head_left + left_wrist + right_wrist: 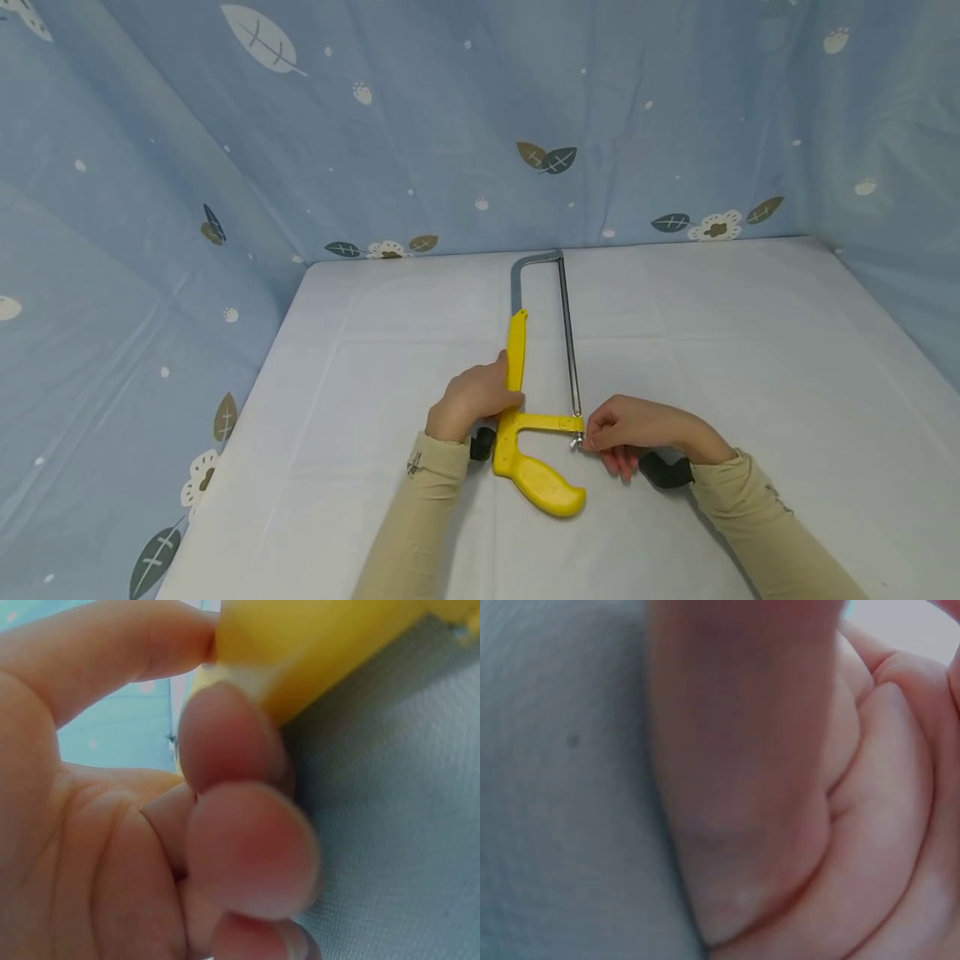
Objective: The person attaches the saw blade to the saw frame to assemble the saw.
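A hacksaw [517, 342] with a yellow frame lies near the middle of a white-covered surface [405, 325]. Its long axis runs almost from 12 to 6 o'clock: the grey bow [534, 257] at the far end points to 12, close to the surface's far edge, while the yellow handle [547, 487] points nearer the person, bending toward 5. The spine is on the 9 o'clock side and the thin blade [569, 333] on the 3 o'clock side, its near end slightly nearer 3 than its far end. A yellow cross-arm [543, 422] reaches toward 3, with a metal wing nut [576, 442] just beyond the blade's near end.

The left hand [472, 398], coming in from 7 o'clock, is clamped on the spine above the handle, its thumb across the yellow part. The right hand [637, 423] comes from 4 o'clock, fingers bent, with thumb and fingertips close together right at the wing nut; whether they pinch it I cannot tell.

Beige sleeves [423, 500] cover both forearms. A blue curtain [450, 108] printed with leaves and flowers hangs from 9 through 12 to 3.
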{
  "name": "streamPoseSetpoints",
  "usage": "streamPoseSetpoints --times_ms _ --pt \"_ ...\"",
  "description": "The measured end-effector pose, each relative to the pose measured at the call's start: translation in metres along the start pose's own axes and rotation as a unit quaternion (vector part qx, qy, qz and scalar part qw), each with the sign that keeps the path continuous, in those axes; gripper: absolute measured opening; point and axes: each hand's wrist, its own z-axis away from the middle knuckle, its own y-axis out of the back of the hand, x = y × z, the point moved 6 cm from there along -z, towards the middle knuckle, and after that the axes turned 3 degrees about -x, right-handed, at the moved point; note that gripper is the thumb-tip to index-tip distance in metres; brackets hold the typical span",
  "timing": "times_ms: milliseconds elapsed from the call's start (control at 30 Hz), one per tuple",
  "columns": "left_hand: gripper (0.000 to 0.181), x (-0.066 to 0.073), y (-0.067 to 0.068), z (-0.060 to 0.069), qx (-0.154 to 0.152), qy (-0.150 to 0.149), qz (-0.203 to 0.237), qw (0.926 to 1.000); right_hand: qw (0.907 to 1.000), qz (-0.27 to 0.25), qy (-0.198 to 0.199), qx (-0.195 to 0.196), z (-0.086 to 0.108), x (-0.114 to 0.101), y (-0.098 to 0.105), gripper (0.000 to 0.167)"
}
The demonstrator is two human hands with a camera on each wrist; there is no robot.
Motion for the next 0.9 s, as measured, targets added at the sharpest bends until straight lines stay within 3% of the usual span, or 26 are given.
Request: streamPoseSetpoints --times_ms 400,700,900 --pt "0.081 0.0011 0.0013 0.0025 0.002 -0.002 0.015 0.9999 0.9997 0.008 0.013 -0.018 -0.0010 -0.0039 -0.0007 0.025" --pt "0.081 0.0010 0.0011 0.0024 0.000 -0.002 0.019 0.9998 0.9997 0.001 -0.021 0.014 -0.0019 -0.0026 0.0002 0.033" --pt "0.081 0.0003 0.0002 0.0022 -0.002 0.002 0.025 0.9997 0.9996 0.004 -0.022 0.020 -0.0018 -0.0033 0.0003 0.034"
